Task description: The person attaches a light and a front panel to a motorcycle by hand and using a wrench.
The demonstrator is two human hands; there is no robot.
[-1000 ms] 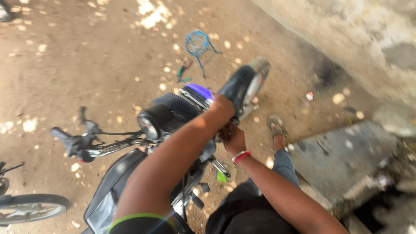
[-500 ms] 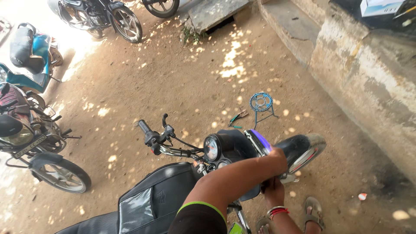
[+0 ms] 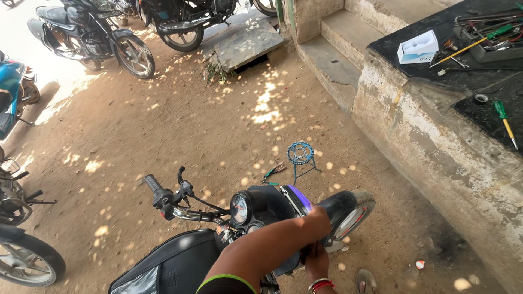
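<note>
**Hands at the headlight cowl of a motorcycle**

Compared with the preceding views, our gaze has lifted: the far yard and the right-hand workbench (image 3: 436,76) now show, while the hands remain at the motorcycle (image 3: 239,228). Left to right: the handlebar grip (image 3: 154,187), the speedometer (image 3: 240,208), then our left hand (image 3: 317,220) curled closed over the headlight cowl (image 3: 283,201). Our right hand (image 3: 316,264) grips beneath it; what it holds we cannot tell.

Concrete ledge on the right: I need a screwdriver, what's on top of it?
On the ledge: a green-handled screwdriver, a white box, a tool tray. The tray's contents are unclear.
</note>
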